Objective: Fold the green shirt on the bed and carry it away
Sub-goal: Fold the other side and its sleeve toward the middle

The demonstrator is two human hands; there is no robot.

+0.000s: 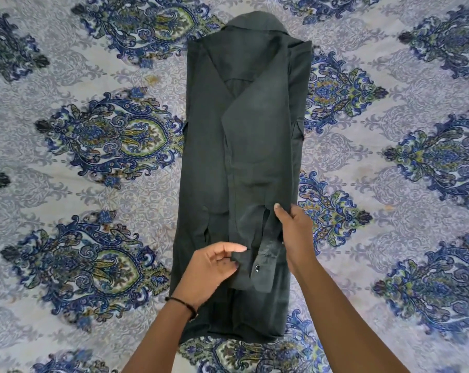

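Note:
The dark green shirt [241, 162] lies flat on the bed, folded lengthwise into a long narrow strip with its collar at the far end. Both sleeves are folded in down its length. The right sleeve's cuff [263, 267], with a metal snap, rests near the hem end. My left hand [209, 267] pinches the left edge of that cuff between thumb and fingers. My right hand [295, 232] lies on the shirt's right edge beside the sleeve, fingers curled around the fabric there.
The bed is covered by a pale sheet [93, 184] printed with large blue and green paisley motifs, spreading out on all sides of the shirt. A thin dark band circles my left wrist [182, 302].

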